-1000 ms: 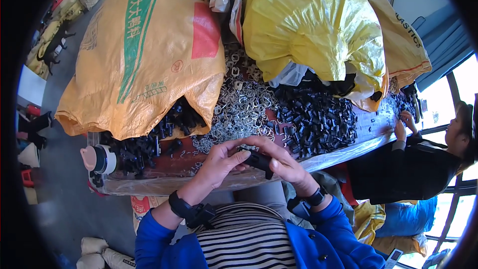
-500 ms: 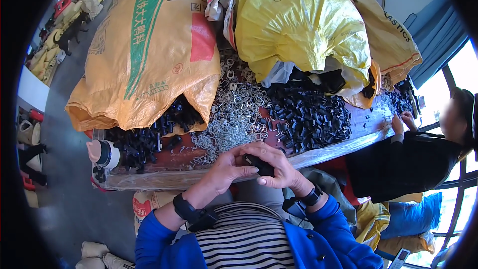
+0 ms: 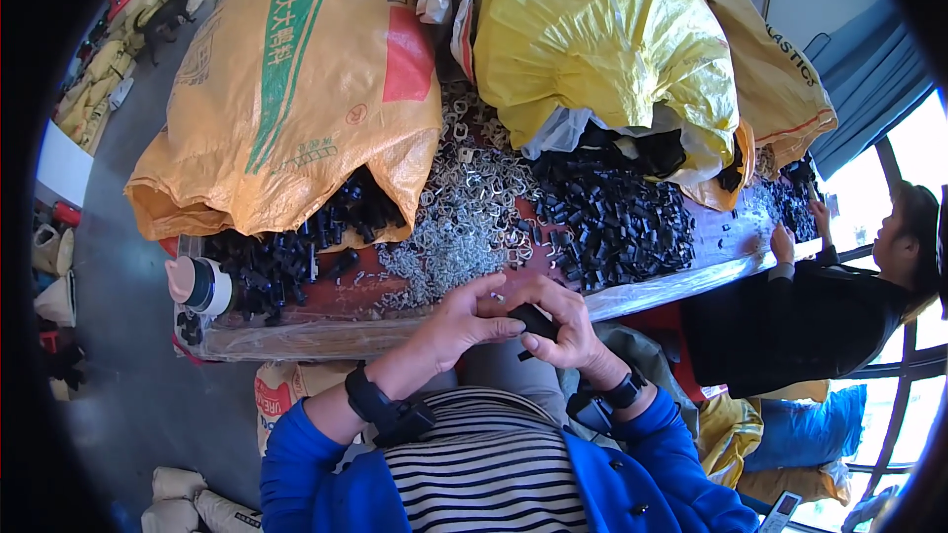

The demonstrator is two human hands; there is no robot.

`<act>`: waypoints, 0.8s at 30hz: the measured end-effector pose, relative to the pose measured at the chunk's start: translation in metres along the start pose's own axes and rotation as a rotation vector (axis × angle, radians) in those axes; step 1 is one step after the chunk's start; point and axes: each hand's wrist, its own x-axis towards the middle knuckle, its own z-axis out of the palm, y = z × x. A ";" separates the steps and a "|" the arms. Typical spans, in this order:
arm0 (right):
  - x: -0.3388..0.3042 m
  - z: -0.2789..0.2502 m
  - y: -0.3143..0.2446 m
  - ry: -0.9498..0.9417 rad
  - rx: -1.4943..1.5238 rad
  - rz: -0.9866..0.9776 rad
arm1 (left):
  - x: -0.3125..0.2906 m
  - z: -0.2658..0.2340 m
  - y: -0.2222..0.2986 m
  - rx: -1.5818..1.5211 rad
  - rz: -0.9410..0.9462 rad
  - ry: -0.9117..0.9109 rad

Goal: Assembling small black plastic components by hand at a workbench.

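Note:
A small black plastic part [image 3: 536, 322] is held in front of my body, just off the table's near edge. My right hand [image 3: 571, 328] is closed round it, with the fingers over the top and the thumb below. My left hand [image 3: 462, 324] pinches at its left end; the thumb reaches the part, and whether a smaller piece sits between those fingers is hidden. Beyond my hands lie a heap of small silvery metal pieces [image 3: 444, 252], a pile of black plastic parts [image 3: 617, 227] to the right and more black parts [image 3: 259, 271] to the left.
A large orange woven sack [image 3: 336, 128] and a yellow sack [image 3: 602, 49] rest on the table, their mouths toward me. A cup with a pink lid [image 3: 197, 284] stands at the left corner. On the right, a person in black [image 3: 805, 326] works at the same table.
The black part has tilted in my right hand and my left fingers have shifted along its end. The view has moved slightly. The co-worker's hands have moved apart.

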 end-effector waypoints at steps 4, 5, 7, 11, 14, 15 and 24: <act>-0.019 -0.006 -0.004 0.018 0.038 0.174 | 0.007 -0.005 0.000 0.029 0.023 -0.026; -0.017 -0.003 -0.006 0.020 0.093 0.165 | 0.008 -0.003 0.001 0.030 0.022 -0.033; -0.011 0.005 -0.009 0.018 0.209 0.141 | 0.006 0.002 0.007 -0.099 0.110 0.005; -0.007 0.023 -0.004 -0.002 0.380 0.096 | 0.011 0.006 0.009 -0.091 0.244 -0.040; 0.001 0.027 -0.003 -0.072 0.352 0.107 | 0.013 0.004 0.009 -0.066 0.297 -0.082; 0.004 0.028 -0.003 -0.099 0.333 0.114 | 0.014 0.003 0.010 -0.074 0.306 -0.102; 0.018 0.023 -0.002 -0.169 0.258 0.032 | 0.012 0.007 0.017 -0.039 0.374 -0.157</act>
